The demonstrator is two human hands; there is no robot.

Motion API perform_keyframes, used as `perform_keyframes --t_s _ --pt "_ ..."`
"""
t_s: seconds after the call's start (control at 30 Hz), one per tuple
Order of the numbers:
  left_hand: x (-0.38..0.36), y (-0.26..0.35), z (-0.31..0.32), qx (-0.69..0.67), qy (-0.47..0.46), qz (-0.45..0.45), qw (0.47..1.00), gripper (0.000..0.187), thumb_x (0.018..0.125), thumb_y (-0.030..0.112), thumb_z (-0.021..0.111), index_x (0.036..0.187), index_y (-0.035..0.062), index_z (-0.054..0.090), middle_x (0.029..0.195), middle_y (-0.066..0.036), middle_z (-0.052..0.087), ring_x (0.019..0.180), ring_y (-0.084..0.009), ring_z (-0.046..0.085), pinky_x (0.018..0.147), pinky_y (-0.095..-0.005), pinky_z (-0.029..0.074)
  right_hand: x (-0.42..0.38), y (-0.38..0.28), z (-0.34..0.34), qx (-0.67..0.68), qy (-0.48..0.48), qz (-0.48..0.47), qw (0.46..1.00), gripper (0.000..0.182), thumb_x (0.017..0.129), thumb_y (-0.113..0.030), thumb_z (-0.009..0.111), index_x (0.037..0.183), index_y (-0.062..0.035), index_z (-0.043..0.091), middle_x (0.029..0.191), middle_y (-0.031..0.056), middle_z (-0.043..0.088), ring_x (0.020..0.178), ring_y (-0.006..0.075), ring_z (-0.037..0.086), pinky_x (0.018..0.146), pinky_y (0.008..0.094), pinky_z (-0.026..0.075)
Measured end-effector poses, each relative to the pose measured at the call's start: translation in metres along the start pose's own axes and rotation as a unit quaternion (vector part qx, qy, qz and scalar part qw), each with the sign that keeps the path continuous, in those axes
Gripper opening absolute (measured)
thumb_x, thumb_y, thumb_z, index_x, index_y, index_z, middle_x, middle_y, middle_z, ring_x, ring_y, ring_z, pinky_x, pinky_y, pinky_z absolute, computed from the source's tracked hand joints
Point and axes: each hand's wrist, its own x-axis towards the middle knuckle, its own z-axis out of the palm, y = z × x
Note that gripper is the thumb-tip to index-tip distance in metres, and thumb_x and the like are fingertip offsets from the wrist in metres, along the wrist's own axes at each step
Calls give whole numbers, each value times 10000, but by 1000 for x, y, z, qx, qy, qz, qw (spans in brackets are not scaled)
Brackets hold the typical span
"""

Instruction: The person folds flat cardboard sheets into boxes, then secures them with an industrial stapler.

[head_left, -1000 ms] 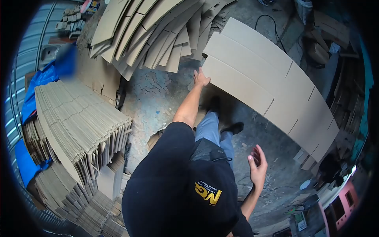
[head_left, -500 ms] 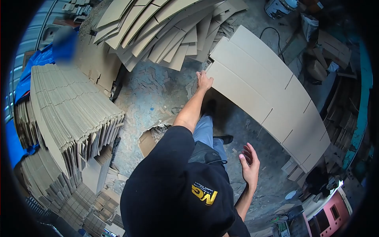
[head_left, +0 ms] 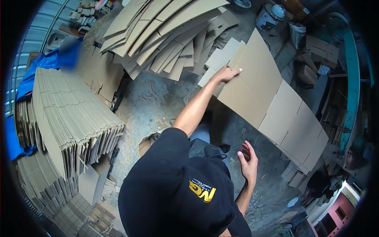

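Observation:
A long brown cardboard sheet (head_left: 252, 85), slotted and creased, stretches from the upper middle toward the lower right. At its left end my left hand (head_left: 228, 74) grips it, the thumb lying on the upper face and the other fingers partly hidden. The sheet bends along a crease near its middle, so the held part slants differently from the far part. Smaller flaps (head_left: 219, 59) stick out just beyond that hand. My right hand (head_left: 248, 164) hangs in the air below the sheet's near edge, fingers loosely spread and holding nothing.
A fanned stack of cardboard sheets (head_left: 158, 29) rises at the top. Bundled folded cardboard (head_left: 75, 110) stands at the left beside a blue tarp (head_left: 41, 71). Scraps (head_left: 148, 93) litter the floor. A white bucket (head_left: 270, 16) sits at the upper right, near a teal metal frame (head_left: 349, 91).
My left hand has moved right and slightly up with its end of the sheet, which now bends at a crease. Flaps have come into view beside it. My right hand has barely moved.

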Motion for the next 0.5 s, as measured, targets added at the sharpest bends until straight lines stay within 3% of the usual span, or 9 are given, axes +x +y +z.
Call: perform_keyframes --t_s 0.07,0.13,0.17,0.27,0.3,0.37,0.4,0.43,0.5 --pt "-2 26 16 119 36 103 987 884 890 272 685 1585 170 148 1102 -313 666 974 -400 692 872 -424 550 -3 2 -4 35 27 -19 999 552 890 -123 704 1410 -60 530 1308 174 621 1154 279 628 993 413 498" --pt "-27 66 31 42 79 124 988 851 908 211 632 1588 295 128 1169 -304 653 957 -443 685 872 -480 544 -8 5 -8 54 38 -28 997 550 892 -127 704 1409 -59 531 1308 176 620 1155 279 627 990 411 501" --pt "-27 68 36 47 80 130 987 851 908 211 632 1588 295 128 1169 -304 653 957 -443 685 872 -480 544 -11 8 -11 68 44 -31 996 548 894 -131 704 1408 -58 532 1309 178 619 1156 278 627 987 410 504" --pt "-28 64 46 150 168 284 932 839 859 25 541 1561 359 226 1252 -249 623 1068 -471 632 957 -520 504 -15 25 -20 70 48 -47 995 549 892 -131 708 1407 -58 533 1309 174 620 1156 272 626 980 405 508" --pt "-35 67 42 154 171 288 930 839 859 25 541 1561 359 226 1252 -249 623 1068 -471 632 957 -520 504 -17 31 -25 67 46 -50 995 551 890 -130 709 1407 -57 533 1309 176 620 1157 271 626 978 402 509" --pt "-51 75 25 178 108 197 958 821 821 -57 496 1536 313 336 1468 -170 483 1334 -333 497 1147 -388 378 -20 43 -39 68 39 -58 995 546 896 -130 705 1408 -56 531 1305 163 622 1149 258 627 974 393 510" --pt "-58 74 14 181 131 271 936 842 761 -102 449 1501 297 415 1477 -149 477 1338 -305 498 1150 -365 374 -20 52 -46 68 34 -60 995 542 901 -131 702 1409 -54 529 1301 150 624 1140 244 627 969 384 511" --pt "-70 83 -2 230 128 213 941 878 728 -129 417 1502 285 415 1477 -132 482 1333 -293 505 1148 -348 375 -20 64 -54 74 34 -64 995 542 901 -131 702 1409 -54 529 1301 150 624 1140 244 627 969 384 511" --pt "-97 98 -44 251 156 244 924 807 764 -125 487 1482 243 461 1476 -104 496 1340 -250 506 1144 -332 373 -11 98 -74 137 36 -74 987 533 913 -134 695 1411 -52 525 1277 126 628 1114 213 627 944 364 520"
